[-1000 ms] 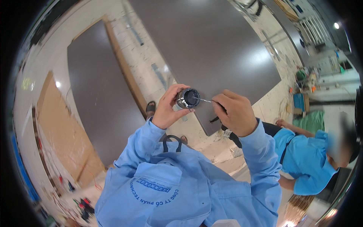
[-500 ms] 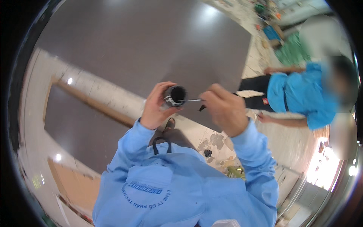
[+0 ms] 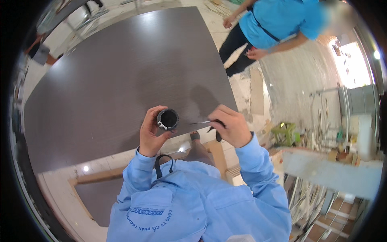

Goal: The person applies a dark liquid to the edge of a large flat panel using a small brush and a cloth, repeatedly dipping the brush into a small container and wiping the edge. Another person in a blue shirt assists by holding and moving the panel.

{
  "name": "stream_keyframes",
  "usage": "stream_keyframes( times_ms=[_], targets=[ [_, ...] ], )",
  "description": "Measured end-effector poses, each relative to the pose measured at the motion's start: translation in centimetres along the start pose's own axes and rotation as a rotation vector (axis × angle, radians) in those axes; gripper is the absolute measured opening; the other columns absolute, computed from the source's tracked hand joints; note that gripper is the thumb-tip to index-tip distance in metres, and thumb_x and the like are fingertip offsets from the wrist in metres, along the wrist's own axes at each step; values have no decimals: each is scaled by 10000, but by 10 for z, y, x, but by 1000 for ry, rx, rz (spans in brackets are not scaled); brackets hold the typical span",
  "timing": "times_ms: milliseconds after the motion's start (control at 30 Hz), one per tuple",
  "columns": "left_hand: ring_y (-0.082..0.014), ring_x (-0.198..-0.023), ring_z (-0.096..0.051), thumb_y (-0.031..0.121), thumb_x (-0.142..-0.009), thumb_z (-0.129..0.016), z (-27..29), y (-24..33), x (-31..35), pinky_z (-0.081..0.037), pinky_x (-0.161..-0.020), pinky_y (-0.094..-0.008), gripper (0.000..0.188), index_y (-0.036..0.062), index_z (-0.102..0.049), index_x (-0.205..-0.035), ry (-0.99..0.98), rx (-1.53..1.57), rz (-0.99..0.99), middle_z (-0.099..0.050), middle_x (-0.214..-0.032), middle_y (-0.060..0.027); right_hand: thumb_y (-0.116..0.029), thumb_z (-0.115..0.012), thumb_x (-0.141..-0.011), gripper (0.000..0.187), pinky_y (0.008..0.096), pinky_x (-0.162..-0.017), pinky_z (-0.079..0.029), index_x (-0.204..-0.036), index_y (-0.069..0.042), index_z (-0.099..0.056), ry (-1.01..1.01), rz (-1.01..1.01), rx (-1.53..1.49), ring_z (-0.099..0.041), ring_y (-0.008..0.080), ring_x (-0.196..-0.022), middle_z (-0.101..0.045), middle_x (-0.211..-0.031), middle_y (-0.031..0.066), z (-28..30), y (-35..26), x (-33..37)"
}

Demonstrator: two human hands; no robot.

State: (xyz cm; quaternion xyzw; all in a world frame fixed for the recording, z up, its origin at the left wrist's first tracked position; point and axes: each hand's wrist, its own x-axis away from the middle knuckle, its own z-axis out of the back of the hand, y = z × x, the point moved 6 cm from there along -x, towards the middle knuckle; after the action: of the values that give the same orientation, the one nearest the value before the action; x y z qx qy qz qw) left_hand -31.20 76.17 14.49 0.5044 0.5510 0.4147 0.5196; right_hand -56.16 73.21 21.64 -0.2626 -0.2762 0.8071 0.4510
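My left hand (image 3: 150, 136) is closed round a small dark jar (image 3: 162, 122) with an open top. Its inside looks black, and whitish smears mark the rim. To its right, my right hand (image 3: 233, 128) pinches a thin metal tool (image 3: 200, 122), perhaps a narrow blade, whose tip points left towards the jar without touching it. Something dark and crumpled, like a black rag, shows at the same fingers; its exact kind is unclear. Both hands are held up near the close edge of a large dark brown panel (image 3: 117, 84).
A person in a bright blue shirt (image 3: 274, 24) stands beyond the panel's right edge. A green stool (image 3: 284, 133) and piled strips are to the right. At lower left lies a smaller dark panel (image 3: 98, 197) with a tan border. Another person's leg (image 3: 50, 59) shows far left.
My view has turned, so the large panel and the co-worker sit differently in it. The metal tool's tip has come away from the jar's rim, and my right hand is farther from the jar.
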Motion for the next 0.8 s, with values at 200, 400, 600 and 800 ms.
stream_keyframes(
  times_ms=[200, 400, 600, 800],
  targets=[
    [-173, -1279, -557, -10, -742, -884, 12, -21, -8, -445, -1106, -314, 707, 15, -576, -1378, -240, 23, 202, -569, -1336, -64, -21, -744, -872, 86, 308, -777, -543, -957, -19, -741, 366, -578, -174, -704, 212, -816, -725, -871, 112, -29, 75, 146],
    [-221, -1223, -628, -7, -718, -863, -8, -48, 8, -489, -1064, -345, 715, -5, -569, -1370, -423, -19, 332, -553, -1344, -85, -94, -731, -926, 140, 314, -824, -556, -1019, 9, -748, 913, -990, -100, -714, 163, -866, -769, -911, 103, -83, 165, 271],
    [-227, -1213, -640, 16, -705, -909, -50, -82, 32, -508, -1057, -363, 725, -8, -582, -1352, -604, -136, 310, -542, -1349, -107, -97, -770, -896, 110, 320, -800, -566, -981, -27, -771, 1142, -781, -94, -752, 206, -852, -776, -907, 118, -106, 259, 248],
    [-288, -1195, -654, 279, -692, -1004, -82, -104, 56, -534, -1038, -424, 838, -25, -573, -1344, -677, -209, 330, -521, -1342, -134, -62, -765, -905, 114, 288, -754, -566, -1011, -18, -768, 1205, -757, -285, -738, 144, -820, -773, -907, 77, -124, 294, 232]
  ],
)
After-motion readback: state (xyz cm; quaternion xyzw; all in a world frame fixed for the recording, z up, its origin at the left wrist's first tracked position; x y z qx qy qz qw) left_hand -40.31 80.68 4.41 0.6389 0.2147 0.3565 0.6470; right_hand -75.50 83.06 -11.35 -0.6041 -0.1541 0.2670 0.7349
